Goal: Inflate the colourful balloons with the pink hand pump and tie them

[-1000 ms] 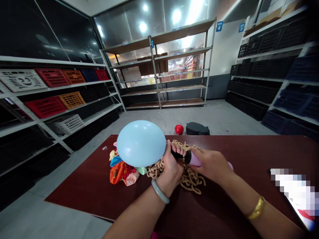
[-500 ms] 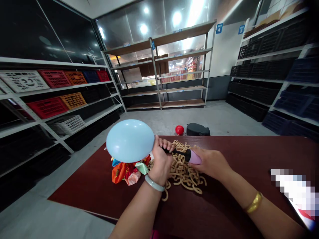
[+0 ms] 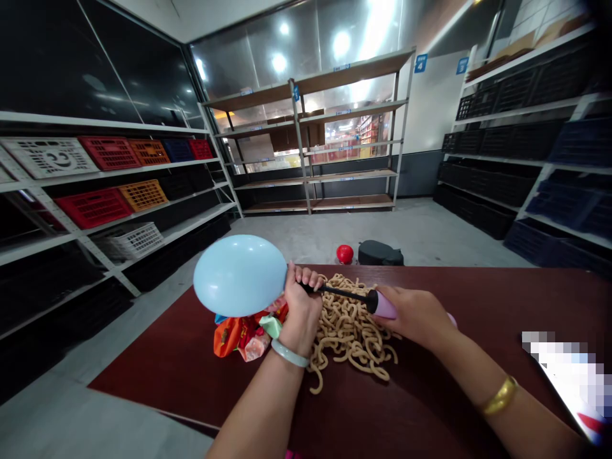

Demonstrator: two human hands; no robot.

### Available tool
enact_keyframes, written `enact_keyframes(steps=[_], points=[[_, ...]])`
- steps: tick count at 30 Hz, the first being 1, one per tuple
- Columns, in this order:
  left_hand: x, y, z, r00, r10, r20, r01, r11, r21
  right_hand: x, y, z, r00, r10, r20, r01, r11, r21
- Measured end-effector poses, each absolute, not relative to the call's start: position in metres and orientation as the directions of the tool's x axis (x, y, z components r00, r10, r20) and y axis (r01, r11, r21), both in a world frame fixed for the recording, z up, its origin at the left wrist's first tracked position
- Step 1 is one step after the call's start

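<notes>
A light blue inflated balloon [image 3: 240, 275] sits on the nozzle end of a balloon pump [image 3: 384, 305]. My left hand [image 3: 304, 299] is closed around the balloon's neck and the pump's black nozzle end. Wrapped around the pump's pink-purple barrel, my right hand [image 3: 417, 317] grips it from the right. A length of black rod [image 3: 347, 293] shows between the two hands. Below them lies a heap of tan, curled snack-like sticks [image 3: 356, 341], their exact kind unclear. Beneath the balloon are crumpled colourful wrappers [image 3: 228, 338], partly hidden.
The dark red-brown table [image 3: 459, 382] spans the foreground. A pixelated flat object [image 3: 568, 376] lies at its right. Beyond the far edge are a red round object [image 3: 345, 254] and a dark grey case [image 3: 380, 253]. Shelves with crates [image 3: 95, 207] line the sides.
My hands have moved apart: the right one slid right with the pump barrel, exposing more black rod. My left hand and the balloon shifted slightly left.
</notes>
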State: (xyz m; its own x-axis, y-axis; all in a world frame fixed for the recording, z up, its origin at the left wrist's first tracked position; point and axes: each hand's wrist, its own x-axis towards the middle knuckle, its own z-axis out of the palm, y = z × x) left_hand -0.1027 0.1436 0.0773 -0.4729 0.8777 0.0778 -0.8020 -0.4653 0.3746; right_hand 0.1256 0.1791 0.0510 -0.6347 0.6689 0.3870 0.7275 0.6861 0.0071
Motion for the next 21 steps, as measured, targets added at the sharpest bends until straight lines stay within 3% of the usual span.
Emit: enact_keyframes(steps=[11,21], points=[[-0.037,0.132,0.063,-0.325,0.945,0.019,-0.856,-0.303,0.418,0.111,0.16,0.054,-0.653,0.646,0.395,0.698,0.716,-0.018],[-0.074,0.15,0.063,-0.369,0.929,-0.036,-0.846,-0.319,0.428,0.109,0.175,0.045,-0.657,0.685,0.315,0.698,0.711,-0.087]])
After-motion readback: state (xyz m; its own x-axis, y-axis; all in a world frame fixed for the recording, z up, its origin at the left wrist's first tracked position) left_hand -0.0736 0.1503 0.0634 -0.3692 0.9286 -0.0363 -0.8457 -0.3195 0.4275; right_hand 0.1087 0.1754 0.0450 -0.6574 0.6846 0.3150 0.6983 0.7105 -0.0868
